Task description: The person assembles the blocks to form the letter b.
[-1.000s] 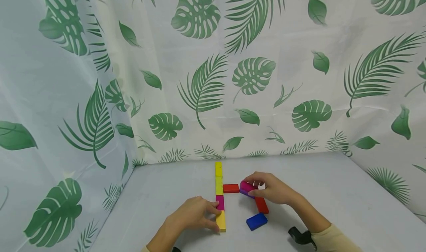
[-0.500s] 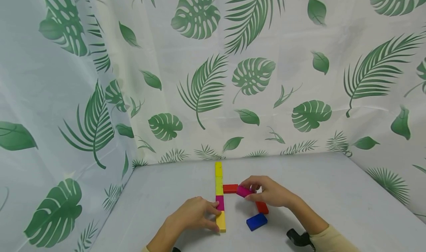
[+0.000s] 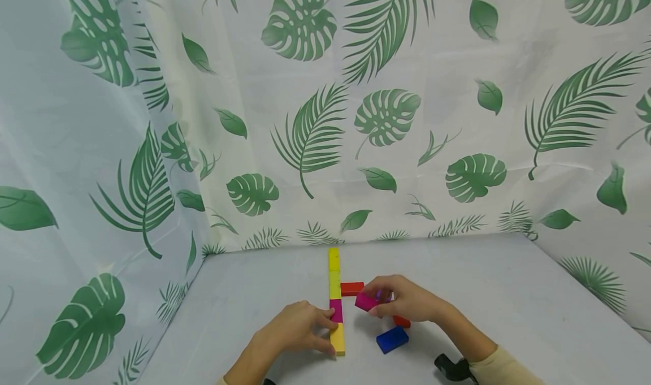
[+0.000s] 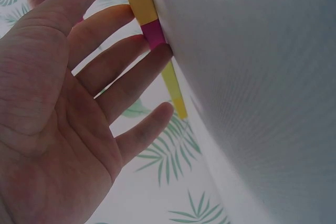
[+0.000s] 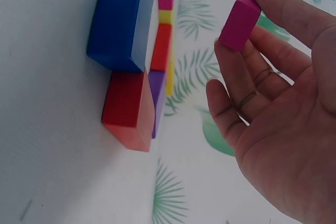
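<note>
A straight row of blocks runs away from me: an orange-yellow block (image 3: pixel 338 340) nearest, then a magenta block (image 3: pixel 336 306), a lime-yellow block (image 3: pixel 335 285) and a yellow block (image 3: pixel 334 259). My left hand (image 3: pixel 297 329) rests along the row's left side, fingertips at the magenta and orange-yellow blocks. Between thumb and fingertips, my right hand (image 3: pixel 412 300) pinches a second magenta block (image 5: pixel 241 19), raised above the table. Beneath it lie a red block (image 3: pixel 352 289) touching the row, a purple block (image 5: pixel 156 98) partly hidden, another red block (image 5: pixel 128 111) and a blue block (image 3: pixel 392 339).
The grey-white table (image 3: pixel 244 283) meets a leaf-printed curtain (image 3: pixel 315 147) at the back and sides. A black wrist-worn device (image 3: pixel 451 368) sits beside the right sleeve (image 3: pixel 503 368).
My right hand has lifted its magenta block off the purple one and carried it left and toward me. My left hand has stayed still at the row.
</note>
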`<state>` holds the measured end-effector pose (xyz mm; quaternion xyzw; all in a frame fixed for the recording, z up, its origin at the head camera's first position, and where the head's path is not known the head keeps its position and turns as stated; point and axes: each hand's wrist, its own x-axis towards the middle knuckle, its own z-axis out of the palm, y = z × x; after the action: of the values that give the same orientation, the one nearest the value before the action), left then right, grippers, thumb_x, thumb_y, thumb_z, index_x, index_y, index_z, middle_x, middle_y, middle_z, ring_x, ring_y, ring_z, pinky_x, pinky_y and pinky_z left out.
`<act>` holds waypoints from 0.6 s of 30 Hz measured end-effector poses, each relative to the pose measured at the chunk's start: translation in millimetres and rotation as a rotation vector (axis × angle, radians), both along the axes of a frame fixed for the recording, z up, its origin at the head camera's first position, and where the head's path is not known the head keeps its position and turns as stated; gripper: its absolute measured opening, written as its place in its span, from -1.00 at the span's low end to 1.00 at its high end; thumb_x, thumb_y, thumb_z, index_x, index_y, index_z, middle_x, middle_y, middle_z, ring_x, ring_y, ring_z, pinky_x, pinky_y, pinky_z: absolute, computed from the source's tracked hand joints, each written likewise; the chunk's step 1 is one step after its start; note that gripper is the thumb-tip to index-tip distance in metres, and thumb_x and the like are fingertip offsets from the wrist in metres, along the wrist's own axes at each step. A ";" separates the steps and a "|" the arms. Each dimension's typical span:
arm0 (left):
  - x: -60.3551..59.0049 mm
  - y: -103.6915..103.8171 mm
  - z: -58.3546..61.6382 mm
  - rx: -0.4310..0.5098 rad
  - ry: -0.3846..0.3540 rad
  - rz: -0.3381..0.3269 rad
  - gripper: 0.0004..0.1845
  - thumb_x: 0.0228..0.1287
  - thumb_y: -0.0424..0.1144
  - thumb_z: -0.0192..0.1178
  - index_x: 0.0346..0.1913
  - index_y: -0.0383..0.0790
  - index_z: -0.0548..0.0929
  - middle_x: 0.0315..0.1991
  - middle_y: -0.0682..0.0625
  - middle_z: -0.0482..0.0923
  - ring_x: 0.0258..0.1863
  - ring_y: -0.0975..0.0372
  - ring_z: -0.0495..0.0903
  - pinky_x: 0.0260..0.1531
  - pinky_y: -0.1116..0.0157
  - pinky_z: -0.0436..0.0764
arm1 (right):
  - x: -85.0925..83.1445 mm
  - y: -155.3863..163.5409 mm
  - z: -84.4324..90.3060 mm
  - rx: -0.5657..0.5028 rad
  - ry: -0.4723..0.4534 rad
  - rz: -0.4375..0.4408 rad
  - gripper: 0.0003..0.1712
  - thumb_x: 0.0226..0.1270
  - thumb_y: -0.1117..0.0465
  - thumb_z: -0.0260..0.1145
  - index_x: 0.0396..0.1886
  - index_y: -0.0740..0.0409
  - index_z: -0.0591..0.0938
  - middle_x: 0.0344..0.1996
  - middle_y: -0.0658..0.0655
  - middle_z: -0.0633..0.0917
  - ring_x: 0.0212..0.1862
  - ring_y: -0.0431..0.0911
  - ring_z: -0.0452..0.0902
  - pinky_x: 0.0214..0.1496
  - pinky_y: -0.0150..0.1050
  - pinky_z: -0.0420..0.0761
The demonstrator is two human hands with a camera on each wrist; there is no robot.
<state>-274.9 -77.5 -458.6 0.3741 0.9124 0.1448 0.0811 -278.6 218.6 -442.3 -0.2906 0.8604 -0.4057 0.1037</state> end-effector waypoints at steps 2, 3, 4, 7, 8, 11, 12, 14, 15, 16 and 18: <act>0.1 0.1 0.4 0.000 0.000 -0.001 -0.41 -0.18 0.36 0.36 0.02 0.33 0.67 0.14 0.29 0.53 0.18 0.35 0.48 0.14 0.17 0.48 | 1.0 -2.2 -0.2 0.003 -0.010 0.010 -0.61 0.21 -0.03 0.39 0.05 -0.23 0.61 -0.18 -0.11 0.63 -0.14 -0.08 0.51 -0.20 -0.26 0.63; 0.1 0.2 0.6 0.000 0.001 -0.002 -0.41 -0.18 0.36 0.37 0.02 0.32 0.67 0.14 0.28 0.54 0.18 0.36 0.48 0.15 0.16 0.48 | 1.4 -3.2 -0.5 0.006 -0.015 0.017 -0.62 0.21 -0.03 0.39 0.04 -0.23 0.62 -0.18 -0.11 0.63 -0.14 -0.08 0.51 -0.20 -0.27 0.63; 0.1 0.2 0.7 0.000 0.002 -0.003 -0.41 -0.18 0.35 0.37 0.02 0.32 0.67 0.14 0.28 0.54 0.18 0.36 0.48 0.15 0.16 0.48 | 1.9 -4.5 -0.8 0.008 -0.024 0.023 -0.63 0.21 -0.02 0.39 0.04 -0.24 0.62 -0.17 -0.12 0.63 -0.14 -0.08 0.51 -0.20 -0.27 0.63; 0.0 0.2 0.8 0.000 0.014 -0.011 -0.41 -0.17 0.35 0.37 0.02 0.31 0.67 0.13 0.27 0.54 0.18 0.37 0.48 0.14 0.17 0.48 | 3.4 -8.4 -2.3 0.011 -0.046 0.045 -0.64 0.22 0.01 0.39 0.04 -0.22 0.63 -0.17 -0.11 0.64 -0.15 -0.08 0.52 -0.21 -0.26 0.63; -0.1 0.2 0.6 0.001 0.015 -0.013 -0.42 -0.17 0.35 0.37 0.02 0.31 0.67 0.13 0.27 0.55 0.18 0.37 0.48 0.14 0.17 0.48 | 3.8 -9.5 -3.1 0.014 -0.051 0.051 -0.64 0.22 0.02 0.39 0.04 -0.22 0.63 -0.17 -0.11 0.64 -0.15 -0.08 0.52 -0.22 -0.27 0.63; -0.3 0.0 0.5 0.007 0.017 -0.018 -0.42 -0.17 0.35 0.37 0.02 0.30 0.68 0.13 0.26 0.55 0.18 0.37 0.48 0.13 0.18 0.49 | 5.2 -12.7 -5.4 0.017 -0.057 0.073 -0.63 0.22 0.04 0.40 0.05 -0.19 0.63 -0.17 -0.11 0.64 -0.15 -0.09 0.52 -0.21 -0.28 0.64; -0.3 -0.1 0.4 0.008 0.018 -0.019 -0.42 -0.16 0.35 0.37 0.02 0.30 0.68 0.13 0.26 0.55 0.18 0.37 0.48 0.13 0.19 0.49 | 5.6 -13.7 -6.1 0.021 -0.055 0.079 -0.63 0.22 0.04 0.39 0.05 -0.19 0.63 -0.17 -0.12 0.64 -0.15 -0.10 0.53 -0.21 -0.29 0.63; -0.5 -0.3 0.2 0.011 0.021 -0.023 -0.42 -0.16 0.34 0.37 0.02 0.29 0.68 0.14 0.26 0.54 0.18 0.37 0.47 0.12 0.19 0.50 | 6.1 -15.1 -7.3 0.030 -0.052 0.090 -0.62 0.22 0.03 0.39 0.05 -0.18 0.63 -0.17 -0.13 0.64 -0.16 -0.12 0.53 -0.20 -0.31 0.63; -0.5 -0.4 0.1 0.012 0.026 -0.026 -0.42 -0.16 0.35 0.36 0.02 0.29 0.68 0.14 0.26 0.54 0.18 0.37 0.47 0.12 0.19 0.50 | 6.3 -15.8 -8.0 0.035 -0.044 0.098 -0.62 0.22 0.03 0.39 0.06 -0.17 0.63 -0.17 -0.13 0.64 -0.16 -0.13 0.54 -0.20 -0.31 0.63; -0.5 -0.5 0.1 0.013 0.031 -0.028 -0.42 -0.16 0.35 0.36 0.02 0.29 0.68 0.14 0.27 0.54 0.18 0.37 0.47 0.12 0.19 0.50 | 6.3 -16.3 -8.5 0.043 -0.041 0.102 -0.62 0.23 0.02 0.39 0.06 -0.17 0.63 -0.18 -0.14 0.64 -0.16 -0.14 0.54 -0.19 -0.32 0.63; -0.5 -0.5 0.1 0.014 0.037 -0.031 -0.42 -0.15 0.35 0.35 0.02 0.28 0.68 0.14 0.27 0.53 0.19 0.37 0.47 0.11 0.19 0.50 | 6.2 -17.4 -9.7 0.056 -0.037 0.110 -0.62 0.23 0.02 0.38 0.06 -0.17 0.63 -0.18 -0.16 0.64 -0.17 -0.17 0.54 -0.19 -0.33 0.62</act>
<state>-275.4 -78.0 -458.5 0.3914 0.9068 0.1429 0.0638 -272.3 201.2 -451.9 -0.3269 0.8521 -0.3803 0.1496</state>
